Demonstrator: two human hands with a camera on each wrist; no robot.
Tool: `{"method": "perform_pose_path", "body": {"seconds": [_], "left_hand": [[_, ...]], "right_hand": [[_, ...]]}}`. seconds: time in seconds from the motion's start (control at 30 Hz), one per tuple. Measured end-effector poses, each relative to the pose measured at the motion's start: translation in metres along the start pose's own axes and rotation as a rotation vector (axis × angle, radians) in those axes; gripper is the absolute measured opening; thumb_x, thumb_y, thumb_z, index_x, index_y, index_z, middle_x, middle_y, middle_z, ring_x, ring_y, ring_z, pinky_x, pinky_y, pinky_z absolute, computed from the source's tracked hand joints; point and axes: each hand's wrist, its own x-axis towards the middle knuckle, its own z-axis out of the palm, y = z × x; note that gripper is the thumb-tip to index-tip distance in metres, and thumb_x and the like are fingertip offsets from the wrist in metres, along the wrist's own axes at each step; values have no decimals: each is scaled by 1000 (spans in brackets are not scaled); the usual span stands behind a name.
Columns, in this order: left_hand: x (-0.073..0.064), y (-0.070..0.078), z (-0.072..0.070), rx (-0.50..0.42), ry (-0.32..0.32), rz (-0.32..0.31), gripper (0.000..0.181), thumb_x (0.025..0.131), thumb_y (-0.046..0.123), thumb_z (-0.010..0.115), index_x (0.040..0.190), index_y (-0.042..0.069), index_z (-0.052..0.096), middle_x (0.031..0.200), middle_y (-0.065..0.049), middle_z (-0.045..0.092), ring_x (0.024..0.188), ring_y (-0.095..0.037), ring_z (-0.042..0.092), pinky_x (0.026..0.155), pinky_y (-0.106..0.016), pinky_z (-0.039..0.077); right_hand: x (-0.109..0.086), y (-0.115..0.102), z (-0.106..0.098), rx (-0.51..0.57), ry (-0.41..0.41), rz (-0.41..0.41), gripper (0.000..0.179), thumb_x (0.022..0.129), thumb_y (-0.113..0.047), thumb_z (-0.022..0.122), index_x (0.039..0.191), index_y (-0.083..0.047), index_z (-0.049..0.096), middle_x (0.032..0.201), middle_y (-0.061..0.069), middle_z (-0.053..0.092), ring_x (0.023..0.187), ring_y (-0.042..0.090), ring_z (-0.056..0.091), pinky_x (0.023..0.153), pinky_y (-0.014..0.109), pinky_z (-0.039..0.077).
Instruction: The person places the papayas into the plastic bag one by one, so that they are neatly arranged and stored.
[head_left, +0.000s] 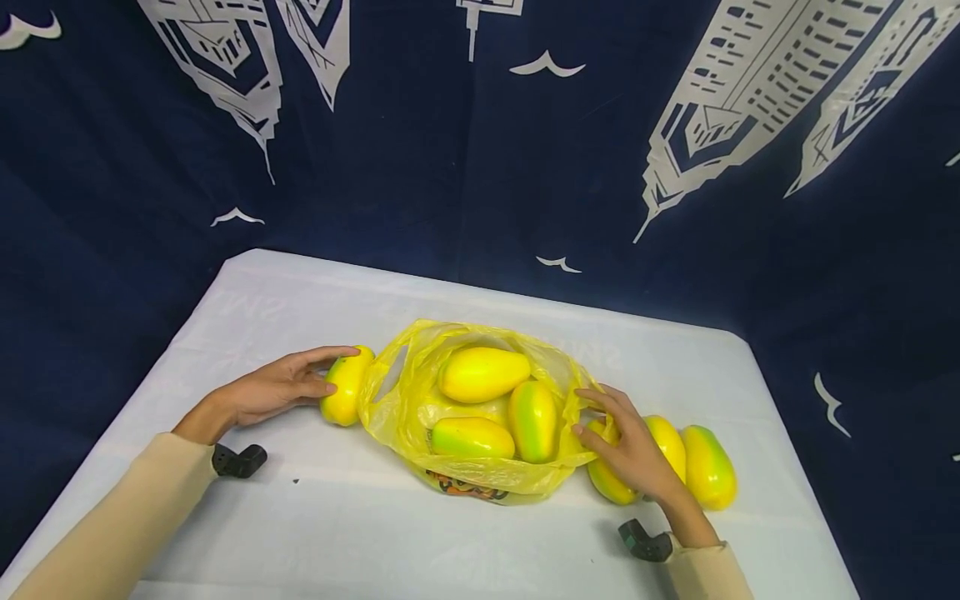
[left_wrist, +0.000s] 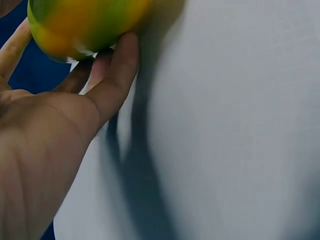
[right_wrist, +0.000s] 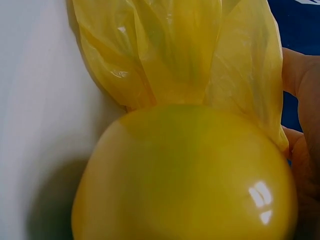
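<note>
A yellow plastic bag (head_left: 558, 479) lies with its mouth spread in the middle of the table. Inside are three yellow-green mangoes, one at the back (head_left: 483, 375), one at the front (head_left: 472, 438), one on the right (head_left: 534, 421). My left hand (head_left: 273, 390) holds another mango (head_left: 347, 390) between thumb and fingers, against the bag's left side; the left wrist view shows fingertips on its green underside (left_wrist: 90, 25). With my right hand (head_left: 633, 446) I pinch the bag's right rim. Just beneath that hand sits a mango (head_left: 611, 482), partly hidden.
Two more mangoes, one nearer the hand (head_left: 667, 442) and one further right (head_left: 708, 468), lie right of the bag. The white-covered table (head_left: 360, 542) ends at a dark blue printed cloth (head_left: 450, 183) behind. A black wrist device (head_left: 238, 461) sits at each sleeve.
</note>
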Motion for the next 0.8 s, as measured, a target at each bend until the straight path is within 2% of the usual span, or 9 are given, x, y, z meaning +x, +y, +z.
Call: {"method": "perform_pose_path", "body": {"seconds": [0.3, 0.43, 0.6, 0.8], "left_hand": [[-5, 7, -6, 11, 60, 38, 66, 98, 18, 64, 156, 19, 34, 165, -11, 9, 139, -27, 37, 102, -33, 51], [-9, 12, -9, -3, 75, 38, 65, 100, 16, 61, 157, 20, 31, 164, -14, 13, 134, -21, 45, 100, -32, 51], [-14, 23, -13, -26, 105, 43, 65, 100, 11, 58, 158, 22, 29, 159, -18, 26, 121, -15, 57, 96, -34, 54], [-18, 41, -15, 35, 122, 101, 66, 99, 4, 55, 157, 23, 30, 156, -10, 30, 121, -15, 53, 95, -31, 54]], "right_hand": [[0, 1, -1, -3, 6, 7, 49, 96, -28, 68, 143, -21, 53, 157, 18, 33, 132, 40, 50, 107, 67, 38], [0, 2, 0, 2, 5, 3, 49, 96, -28, 68, 143, -20, 53, 156, 18, 34, 134, 41, 48, 107, 68, 37], [0, 2, -1, 1, 2, 2, 49, 97, -27, 68, 143, -19, 53, 156, 18, 34, 132, 41, 49, 107, 68, 38], [0, 2, -2, 2, 2, 2, 49, 97, -27, 68, 143, -18, 53, 156, 18, 33, 133, 41, 49, 107, 67, 38]]}}
